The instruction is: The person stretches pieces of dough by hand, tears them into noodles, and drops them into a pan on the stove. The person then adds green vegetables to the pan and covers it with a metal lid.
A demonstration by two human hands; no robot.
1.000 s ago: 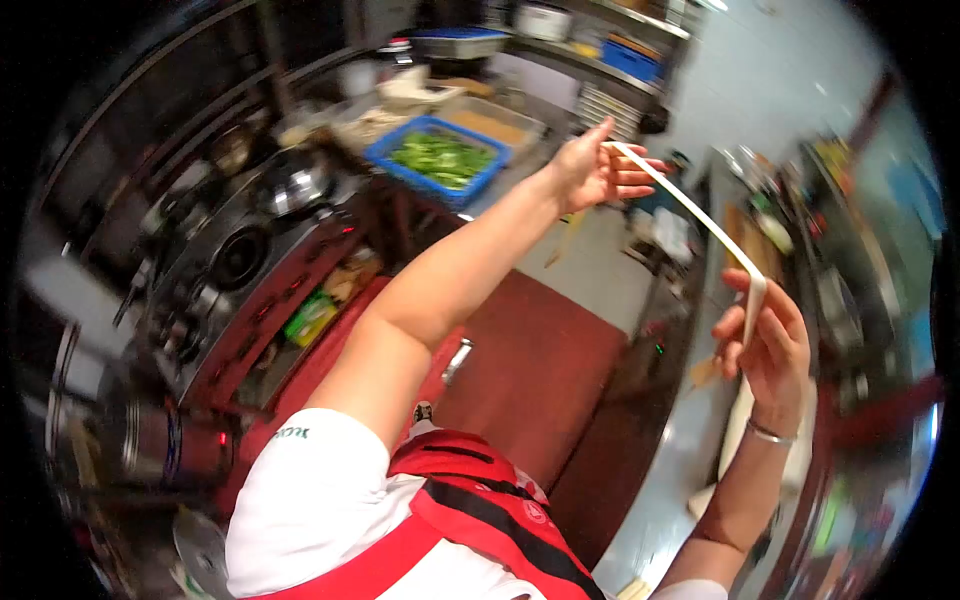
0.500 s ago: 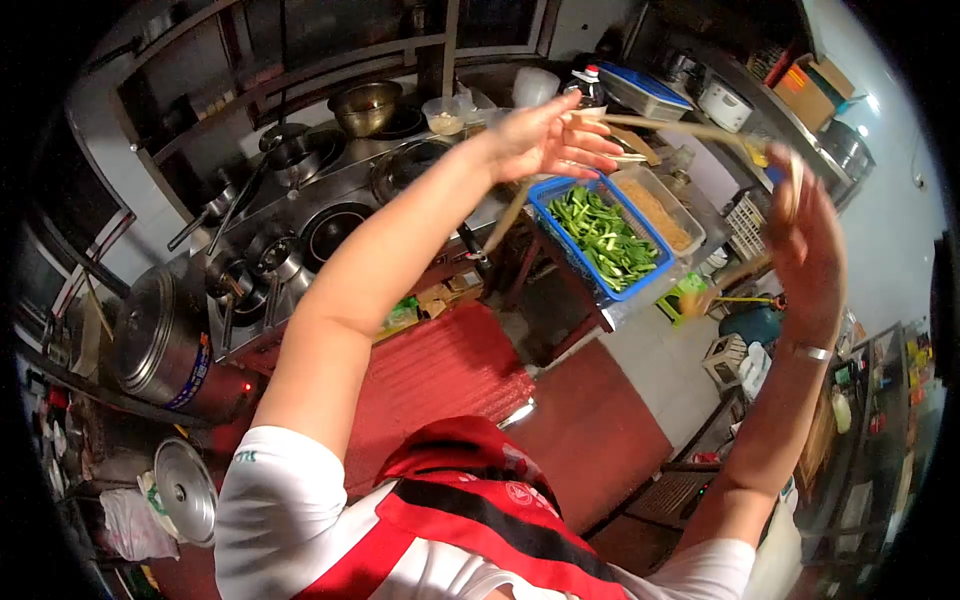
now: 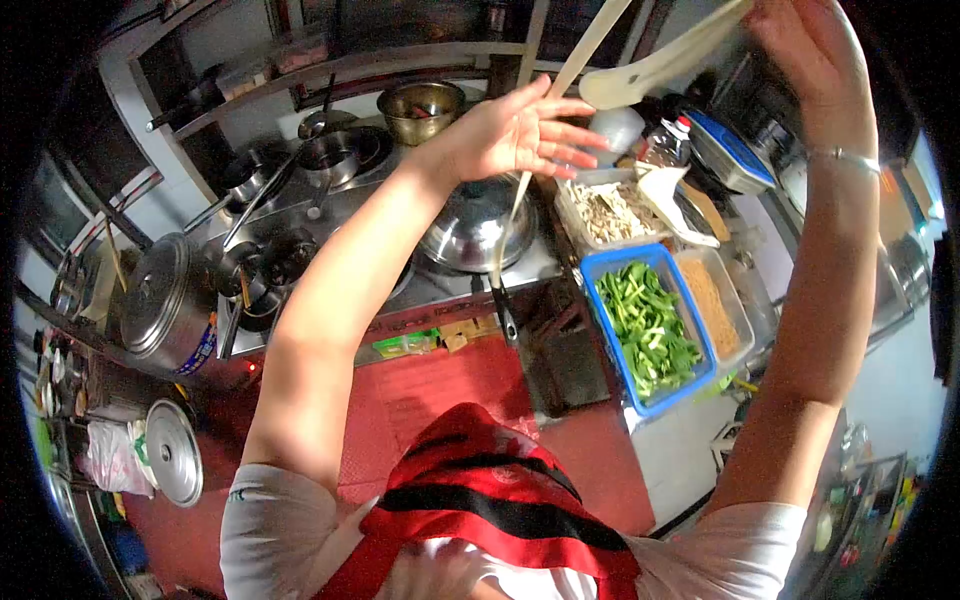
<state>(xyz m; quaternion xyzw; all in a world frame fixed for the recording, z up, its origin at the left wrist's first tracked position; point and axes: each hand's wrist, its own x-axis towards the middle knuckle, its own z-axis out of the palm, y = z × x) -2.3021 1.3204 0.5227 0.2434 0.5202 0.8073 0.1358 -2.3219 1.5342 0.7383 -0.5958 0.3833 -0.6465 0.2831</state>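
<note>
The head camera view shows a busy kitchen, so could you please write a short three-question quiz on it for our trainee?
1. What does the blue basket hold?
A) Whole eggs
B) Chopped greens
C) Sliced tomatoes

2. True or false: the left hand has its fingers spread rather than clenched in a fist.

3. Fill in the colour: the bottle behind the food containers has a ____ cap.

Key: 1 B; 2 true; 3 red.
</note>
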